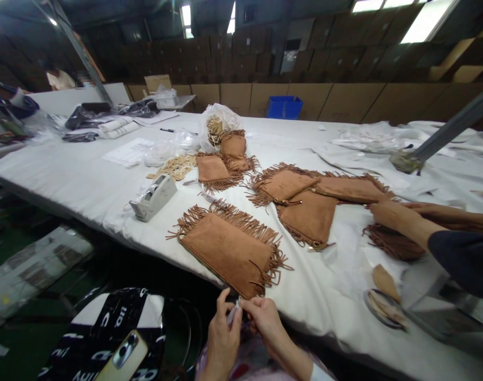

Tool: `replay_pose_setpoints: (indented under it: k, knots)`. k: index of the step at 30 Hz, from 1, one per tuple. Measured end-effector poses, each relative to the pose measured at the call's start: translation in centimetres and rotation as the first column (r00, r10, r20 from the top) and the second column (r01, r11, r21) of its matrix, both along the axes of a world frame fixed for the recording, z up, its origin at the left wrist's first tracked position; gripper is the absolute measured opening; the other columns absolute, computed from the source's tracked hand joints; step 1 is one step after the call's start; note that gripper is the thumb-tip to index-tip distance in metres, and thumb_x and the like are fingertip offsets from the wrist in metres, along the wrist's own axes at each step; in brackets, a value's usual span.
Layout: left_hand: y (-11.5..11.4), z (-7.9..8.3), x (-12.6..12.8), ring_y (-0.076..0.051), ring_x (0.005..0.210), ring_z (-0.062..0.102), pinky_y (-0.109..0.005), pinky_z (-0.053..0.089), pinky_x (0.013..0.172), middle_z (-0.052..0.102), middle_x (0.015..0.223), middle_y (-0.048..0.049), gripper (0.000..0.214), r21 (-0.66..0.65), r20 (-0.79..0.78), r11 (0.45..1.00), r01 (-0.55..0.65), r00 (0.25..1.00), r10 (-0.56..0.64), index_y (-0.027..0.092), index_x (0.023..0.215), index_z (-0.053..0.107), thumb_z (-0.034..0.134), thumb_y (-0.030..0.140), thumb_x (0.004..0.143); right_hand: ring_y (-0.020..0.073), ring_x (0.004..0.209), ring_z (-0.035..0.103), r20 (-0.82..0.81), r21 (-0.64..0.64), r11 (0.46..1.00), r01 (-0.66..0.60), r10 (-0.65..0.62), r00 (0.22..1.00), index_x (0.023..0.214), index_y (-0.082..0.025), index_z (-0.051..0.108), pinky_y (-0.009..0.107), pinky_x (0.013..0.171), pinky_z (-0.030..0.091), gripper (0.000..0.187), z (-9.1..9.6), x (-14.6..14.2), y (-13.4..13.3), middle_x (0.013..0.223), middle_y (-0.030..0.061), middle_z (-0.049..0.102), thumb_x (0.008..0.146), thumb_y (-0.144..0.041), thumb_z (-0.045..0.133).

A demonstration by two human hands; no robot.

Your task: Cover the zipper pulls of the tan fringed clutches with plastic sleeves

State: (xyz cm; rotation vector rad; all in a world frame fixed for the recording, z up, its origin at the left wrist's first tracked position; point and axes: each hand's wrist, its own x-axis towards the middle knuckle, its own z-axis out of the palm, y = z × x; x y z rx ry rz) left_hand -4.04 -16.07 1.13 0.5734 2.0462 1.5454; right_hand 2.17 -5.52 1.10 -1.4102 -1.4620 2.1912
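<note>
Surface: We look down on a long surface point(86, 180) under a white cloth, its near edge crossing just above our hands.
Boxes: Brown cardboard boxes point(345, 58) are stacked along the far wall.
Pouches: A loose spread of tan fringed pouches point(305, 203) lies mid-surface, some overlapping.
Nearest pouch: One tan fringed pouch point(225, 251) lies flat and alone at the near edge, just above our hands.
Co-worker: At the right, another person's hand point(388, 214) in a dark sleeve rests on a fringed pouch.
Tape dispenser: A grey tape dispenser point(154, 197) stands left of the nearest pouch, near it but apart.
Phone: A gold phone point(124, 360) lies on a black-and-white printed thing at bottom left, below the surface.
Left hand: Our left hand point(221, 338) is curled nearly closed, its fingertips pinching a small pale piece point(232, 313).
Right hand: Our right hand point(265, 317) meets the left, thumb and forefinger closed on the same piece.
Small pale piece: It is held between both hands, below the surface edge; we cannot tell what it is.
</note>
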Motion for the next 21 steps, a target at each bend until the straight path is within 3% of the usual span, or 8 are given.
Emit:
replay_pose_setpoints:
  k: [3,6,10,12,13,16,18,21]
  knots:
    - [0.2,0.5,-0.2,-0.025,0.094,0.064,-0.033,0.047,0.085,0.072,0.1,-0.0111,0.029,0.043,-0.028,0.999,0.017,0.999,-0.016,0.023,0.103,0.07,0.064,0.038,0.079,0.0057,0.033,0.031,-0.006,0.021,1.0,-0.02,0.02,1.0,0.049,-0.02,0.045,0.021,0.037,0.024,0.039,-0.3,0.2,0.2,0.037,-0.0086,0.037,0.065,-0.048,0.068]
    - [0.8,0.2,-0.5,-0.017,0.063,0.06,-0.026,0.047,0.06,0.069,0.072,-0.0066,0.024,0.116,0.266,0.992,-0.048,0.964,0.016,0.018,0.08,0.071,0.067,0.041,0.075,0.0063,0.037,0.034,-0.035,0.081,0.992,-0.095,0.098,0.995,0.05,-0.018,0.049,0.021,0.04,0.024,0.045,-0.5,0.7,0.6,0.039,-0.0065,0.042,0.066,-0.055,0.067]
    - [1.4,-0.8,-0.7,-0.001,0.039,0.028,-0.016,0.021,0.038,0.053,0.056,0.0031,0.028,0.229,0.775,0.952,-0.202,0.63,-0.052,0.01,0.071,0.065,0.078,0.034,0.065,0.0087,0.044,0.041,-0.095,0.187,0.958,-0.218,0.238,0.967,0.055,-0.015,0.056,0.022,0.045,0.028,0.049,-0.5,1.2,1.1,0.047,-0.002,0.051,0.07,-0.062,0.062]
    - [1.5,-1.0,-0.6,0.002,0.039,0.024,-0.014,0.019,0.038,0.053,0.058,0.0032,0.028,0.243,0.851,0.939,-0.243,0.518,-0.086,0.009,0.07,0.064,0.081,0.028,0.06,0.0099,0.046,0.042,-0.067,0.293,0.92,-0.261,0.292,0.954,0.058,-0.015,0.058,0.023,0.047,0.03,0.046,-0.4,1.4,1.2,0.049,-0.0012,0.052,0.076,-0.057,0.057]
    - [1.6,-1.0,-0.5,0.002,0.039,0.024,-0.014,0.019,0.038,0.053,0.058,0.0031,0.029,0.24,0.857,0.935,-0.261,0.51,-0.078,0.009,0.07,0.064,0.082,0.028,0.059,0.0106,0.047,0.043,-0.035,0.366,0.888,-0.279,0.312,0.949,0.057,-0.015,0.059,0.023,0.048,0.03,0.044,-0.3,1.5,1.2,0.049,-0.001,0.052,0.078,-0.053,0.055]
    - [1.6,-0.8,-0.1,0.001,0.038,0.027,-0.015,0.021,0.038,0.053,0.056,0.0033,0.034,0.211,0.785,0.928,-0.309,0.619,0.028,0.009,0.073,0.065,0.083,0.035,0.058,0.0124,0.051,0.043,0.096,0.571,0.762,-0.306,0.308,0.946,0.052,-0.017,0.055,0.024,0.05,0.029,0.04,0.4,2.2,1.4,0.05,-0.0005,0.051,0.082,-0.043,0.049]
    - [1.5,-0.6,0.1,0.0,0.037,0.03,-0.016,0.022,0.038,0.054,0.054,0.0039,0.038,0.178,0.681,0.937,-0.302,0.725,0.104,0.01,0.075,0.066,0.082,0.041,0.059,0.0141,0.052,0.046,0.158,0.633,0.718,-0.29,0.246,0.956,0.05,-0.018,0.053,0.025,0.051,0.03,0.041,1.1,2.8,1.6,0.05,0.0003,0.052,0.083,-0.042,0.048]
    - [1.3,-0.4,0.3,-0.006,0.042,0.044,-0.019,0.033,0.041,0.06,0.058,0.0003,0.041,0.12,0.465,0.963,-0.242,0.87,0.161,0.011,0.08,0.068,0.077,0.048,0.064,0.0161,0.056,0.053,0.12,0.569,0.795,-0.211,0.173,0.977,0.063,-0.018,0.061,0.026,0.053,0.036,0.038,2.0,3.4,1.5,0.061,0.0028,0.061,0.084,-0.047,0.048]
